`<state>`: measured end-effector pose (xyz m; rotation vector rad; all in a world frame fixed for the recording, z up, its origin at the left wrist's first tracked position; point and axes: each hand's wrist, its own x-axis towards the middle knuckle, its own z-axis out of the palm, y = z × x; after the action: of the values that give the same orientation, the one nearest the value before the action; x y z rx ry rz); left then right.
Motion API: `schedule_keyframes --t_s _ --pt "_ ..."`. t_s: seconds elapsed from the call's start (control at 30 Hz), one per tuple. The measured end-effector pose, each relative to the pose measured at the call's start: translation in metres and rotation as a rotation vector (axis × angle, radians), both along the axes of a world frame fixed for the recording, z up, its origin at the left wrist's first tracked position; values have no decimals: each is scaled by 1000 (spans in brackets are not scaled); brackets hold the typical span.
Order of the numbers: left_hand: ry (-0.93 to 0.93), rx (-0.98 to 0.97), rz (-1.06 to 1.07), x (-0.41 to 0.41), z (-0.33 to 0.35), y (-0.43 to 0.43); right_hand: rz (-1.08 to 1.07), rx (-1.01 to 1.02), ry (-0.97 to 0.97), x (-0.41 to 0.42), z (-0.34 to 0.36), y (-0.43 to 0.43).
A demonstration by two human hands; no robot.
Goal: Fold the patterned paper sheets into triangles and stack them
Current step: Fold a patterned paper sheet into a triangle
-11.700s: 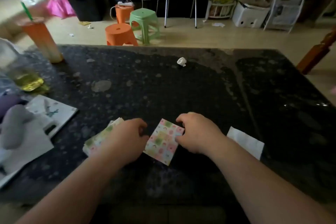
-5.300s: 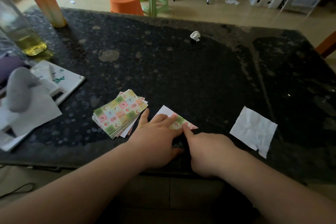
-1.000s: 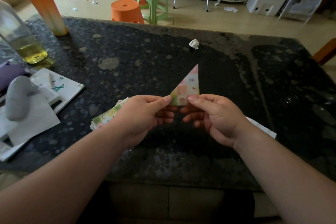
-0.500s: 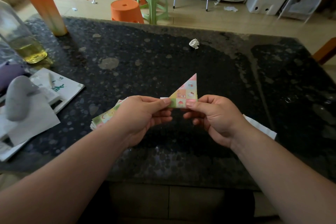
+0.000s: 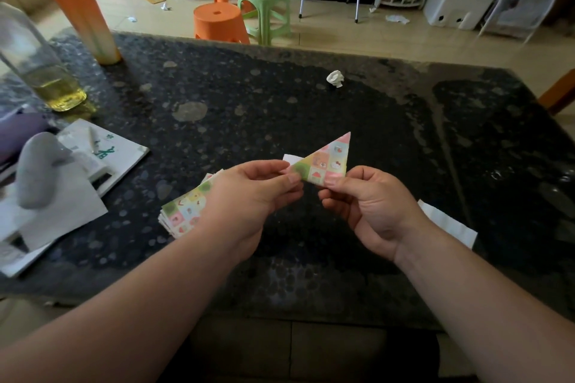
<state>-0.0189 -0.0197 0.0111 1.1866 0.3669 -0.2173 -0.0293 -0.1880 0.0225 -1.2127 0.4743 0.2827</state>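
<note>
A patterned paper folded into a triangle (image 5: 329,162) is held up above the dark table (image 5: 280,109), its point upward. My left hand (image 5: 249,196) pinches its left corner, where a white underside flap peeks out. My right hand (image 5: 370,205) pinches its lower right corner between thumb and forefinger. A stack of unfolded patterned sheets (image 5: 183,211) lies on the table, partly hidden behind my left hand.
A white paper piece (image 5: 448,222) lies right of my right wrist. A crumpled paper ball (image 5: 335,78) sits mid-table. At left are an orange drink cup (image 5: 82,15), a bottle (image 5: 40,71), a grey object (image 5: 37,169) and white papers (image 5: 102,152).
The held triangle has sunk slightly and tilted since a second ago, and a white flap now shows at its left corner. Both hands keep their pinch.
</note>
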Motion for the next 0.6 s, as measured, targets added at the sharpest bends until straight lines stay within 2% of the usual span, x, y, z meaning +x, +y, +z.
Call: schedule_keyframes --t_s 0.2,0.33,0.6 --pt "24 -178 33 -3 1 -5 41 36 -27 -7 -6 10" --pt "56 -124 -62 -4 0 -7 107 -76 -34 -8 -11 15" --pt "72 -43 -104 0 5 0 194 -176 -14 -8 -11 16"
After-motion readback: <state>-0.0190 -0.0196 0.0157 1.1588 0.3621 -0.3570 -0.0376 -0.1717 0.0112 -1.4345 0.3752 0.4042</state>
